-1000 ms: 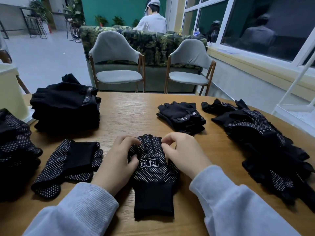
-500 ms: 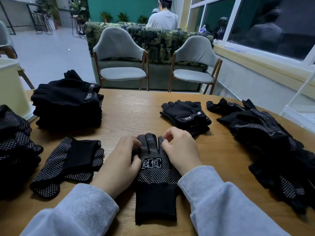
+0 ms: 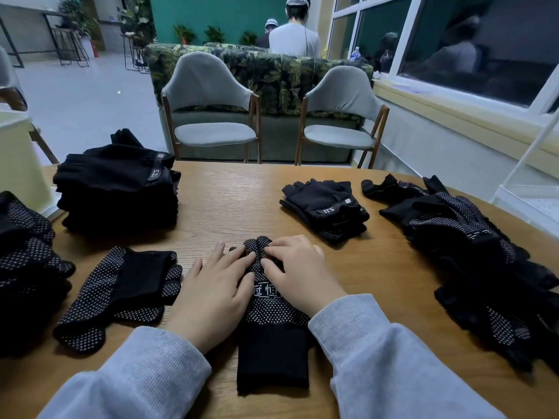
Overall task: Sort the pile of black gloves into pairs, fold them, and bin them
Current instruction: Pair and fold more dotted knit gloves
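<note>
Nearest the camera, a dotted glove (image 3: 273, 325) lay flat on the wooden table (image 3: 230, 201), cuff toward the person, fingers pointing away, white printed label across its middle. Left hand (image 3: 211, 293) lay palm down on the glove's left side, fingers fairly straight and spread, fingertips pressing on the glove's finger section, gripping nothing. Right hand (image 3: 298, 273) lay palm down on the glove's right side, fingers slightly bent, tips pressing on the glove's fingers, no pinch that could be made out. Both in grey sleeves (image 3: 378, 355). Just left of the dotted glove sat a folded dotted pair (image 3: 118, 293), cuff part folded over the top. Further left of the glove, at the frame edge, a stack of dotted gloves (image 3: 27, 261). Right of the glove, well apart, a loose pile of unsorted gloves (image 3: 472, 255) ran along the table's right side. Beyond the glove and to the right, a small stack of fingerless gloves (image 3: 326, 207) with a strap label. Beyond and left of the glove, a taller stack of fingerless gloves (image 3: 118, 189). Past the table's far edge, two grey chairs (image 3: 211, 107), then a leaf-print sofa (image 3: 272, 77), and a person in a white shirt (image 3: 295, 37) facing away behind it.
</note>
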Demonstrator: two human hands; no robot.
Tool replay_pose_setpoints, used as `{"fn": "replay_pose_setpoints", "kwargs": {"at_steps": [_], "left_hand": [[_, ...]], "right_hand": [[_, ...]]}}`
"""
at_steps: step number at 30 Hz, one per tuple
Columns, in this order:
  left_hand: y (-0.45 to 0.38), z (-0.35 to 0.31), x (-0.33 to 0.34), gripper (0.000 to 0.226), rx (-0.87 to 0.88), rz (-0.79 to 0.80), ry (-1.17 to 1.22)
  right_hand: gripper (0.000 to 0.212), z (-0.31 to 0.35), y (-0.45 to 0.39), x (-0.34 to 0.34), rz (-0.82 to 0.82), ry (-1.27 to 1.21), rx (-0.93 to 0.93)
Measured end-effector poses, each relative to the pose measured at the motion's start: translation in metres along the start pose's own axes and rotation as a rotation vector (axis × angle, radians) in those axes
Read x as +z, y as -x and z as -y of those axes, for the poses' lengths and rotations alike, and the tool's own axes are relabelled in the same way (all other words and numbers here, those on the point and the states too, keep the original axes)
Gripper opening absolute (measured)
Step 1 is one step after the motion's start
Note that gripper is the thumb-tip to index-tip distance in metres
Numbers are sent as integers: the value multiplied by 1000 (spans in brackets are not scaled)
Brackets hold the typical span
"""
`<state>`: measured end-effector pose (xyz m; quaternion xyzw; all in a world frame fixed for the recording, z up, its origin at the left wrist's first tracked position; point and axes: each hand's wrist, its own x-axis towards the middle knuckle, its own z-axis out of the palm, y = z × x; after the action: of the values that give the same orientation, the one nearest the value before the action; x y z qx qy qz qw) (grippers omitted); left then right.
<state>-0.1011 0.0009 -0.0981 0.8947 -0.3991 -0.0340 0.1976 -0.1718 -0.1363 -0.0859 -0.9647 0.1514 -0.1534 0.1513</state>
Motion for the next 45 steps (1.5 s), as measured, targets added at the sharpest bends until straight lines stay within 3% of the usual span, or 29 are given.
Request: {"fn": "replay_pose_setpoints", "kwargs": {"at_steps": [3,7,14,19,22,26,30,35,41,45], "left_hand": [[2,1,0,89,2,1,-42],[3,2,-1,86,11,-8,-26],[16,7,-5,110,182,99,-57],[36,3,-5,84,311,147,155],[49,3,-6,70,358,161,283],[60,3,-11,72,386,188,358],[66,5,-10,61,417,208,327],[66,4,-4,33,412,89,257],[64,1,-4,20,422,-123,308],[64,3,-10,16,430,-161,384]], "right_hand": [[36,0,2,-1,-15,32,1],[43,-3,6,-4,51,2,-23],[38,-12,29,-24,-19,-139,-80],[37,-19,61,-26,-46,-221,-166],[24,-18,81,-24,-20,-279,-209],[13,-21,98,-23,-8,-340,-190],[13,-23,105,-23,65,-375,-135],[12,-22,108,-26,116,-368,-122],[46,-21,110,-29,128,-403,-117],[29,-17,108,-31,71,-377,-130]]}}
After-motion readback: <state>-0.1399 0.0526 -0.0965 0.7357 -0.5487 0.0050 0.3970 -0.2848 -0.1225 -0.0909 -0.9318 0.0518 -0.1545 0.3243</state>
